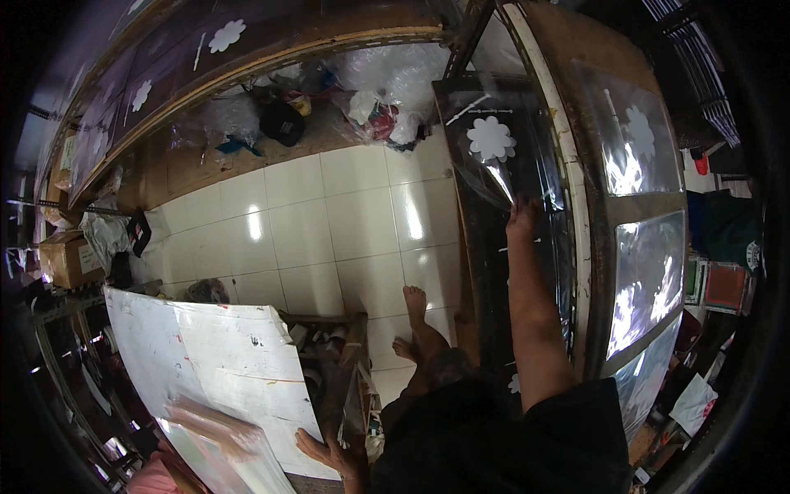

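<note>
My right arm reaches out along a dark shelf on the right. At its end my right hand (524,216) pinches the near edge of a clear plastic sheet (494,173), which creases and shines where it is gripped. A white flower shape and a slim white mark show on this sheet, which lies over the dark surface. Down at the lower left, my left hand (333,454) rests on the edge of a white board (239,350), its fingers stretched out and holding nothing. Beside it on the board lies a stack of clear plastic sheets (234,449).
More printed clear sheets (650,267) lie on a rack at the right, behind a pale rail (559,140). Across the tiled floor (296,214), a long shelf carries plastic bundles and a black cap (281,123). A cardboard box (72,259) stands at the left.
</note>
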A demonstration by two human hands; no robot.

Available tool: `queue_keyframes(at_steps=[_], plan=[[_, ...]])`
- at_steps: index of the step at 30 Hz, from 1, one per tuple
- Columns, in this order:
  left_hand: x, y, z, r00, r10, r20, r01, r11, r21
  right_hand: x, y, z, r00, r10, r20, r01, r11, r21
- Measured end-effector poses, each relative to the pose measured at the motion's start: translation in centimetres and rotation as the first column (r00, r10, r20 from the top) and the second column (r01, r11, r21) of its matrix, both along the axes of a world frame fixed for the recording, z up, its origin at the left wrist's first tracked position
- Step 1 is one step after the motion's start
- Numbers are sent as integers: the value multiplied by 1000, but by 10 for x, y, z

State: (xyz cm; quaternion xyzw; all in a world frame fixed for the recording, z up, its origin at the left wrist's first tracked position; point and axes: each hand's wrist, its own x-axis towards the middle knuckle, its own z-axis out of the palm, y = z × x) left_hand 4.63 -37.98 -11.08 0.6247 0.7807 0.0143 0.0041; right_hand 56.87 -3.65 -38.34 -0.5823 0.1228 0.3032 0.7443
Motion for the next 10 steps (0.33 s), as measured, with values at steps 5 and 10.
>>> queue_keyframes(at_steps=[5, 10], plan=[[-10, -3, -5, 999, -34, -35, 32, 999, -40, -14, -16, -18, 991, -104, -84, 97, 992, -85], [-5, 0, 1, 999, -35, -37, 32, 996, -82, 3, -34, -79, 1000, -24, -6, 24, 999, -30]])
